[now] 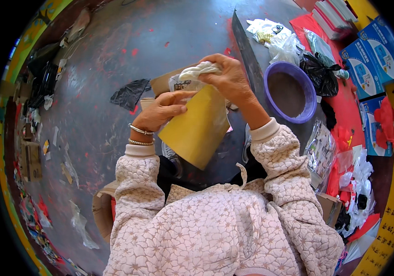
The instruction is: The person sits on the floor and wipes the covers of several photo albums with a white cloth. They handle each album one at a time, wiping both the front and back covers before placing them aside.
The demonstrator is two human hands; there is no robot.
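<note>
Bundle (200, 70) half hidden by right hand (228, 78)

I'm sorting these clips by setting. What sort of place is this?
Probably a small hand-packing workshop. The hands, left and right, hold a yellow envelope; stacked blue boxes, loose plastic bags and a purple basin lie around on a paint-stained floor.

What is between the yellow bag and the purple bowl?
In the head view, the person's right forearm in its cream cuff crosses between the yellow bag and the purple bowl, with grey floor beneath.

Head-worn fisheye, steeply downward, close.
</note>
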